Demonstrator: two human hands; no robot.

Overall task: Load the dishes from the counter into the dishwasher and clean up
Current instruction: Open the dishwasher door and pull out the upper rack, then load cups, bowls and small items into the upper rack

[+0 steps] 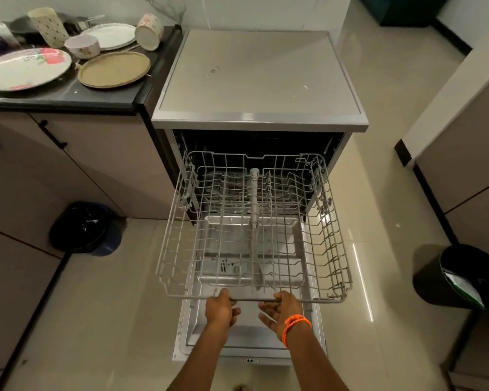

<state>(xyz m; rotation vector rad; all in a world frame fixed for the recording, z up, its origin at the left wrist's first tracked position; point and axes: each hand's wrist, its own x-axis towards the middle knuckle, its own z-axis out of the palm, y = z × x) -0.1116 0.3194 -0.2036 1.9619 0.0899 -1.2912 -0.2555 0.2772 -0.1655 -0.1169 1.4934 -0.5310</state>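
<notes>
Dishwasher (259,77): observed standing at the end of the dark counter (68,101), its door (249,328) folded down flat toward the viewer.
Upper rack (251,235): a grey wire rack, drawn fully out over the open door; no dishes are seen in it. A second rack is visible beneath it, inside the tub.
Left hand (220,307): placed at the front rail of the upper rack, left of centre; the fingers are curled round the rail and it is gripped.
Right hand (280,309): placed at the same rail, right of centre; the thumb is hooked over the rail while the fingers are spread and relaxed below it. An orange wristband (295,324) is worn on this wrist.
Dishes: all located on the counter, left of the dishwasher, well apart from both hands.
Floral plate (26,67): lying flat at the counter's left front.
Tan plate (114,69): lying flat just right of the floral plate.
White plate (110,35): lying behind the tan plate.
Small bowl (82,46): upright between the floral plate and the white plate.
Tipped cup (149,31): lying on its side at the white plate's right edge.
Tall patterned cup (48,25): standing behind the bowl.
Bins: a black bin (85,227) noted on the floor by the cabinets at left; another bin (460,275) at right.
</notes>
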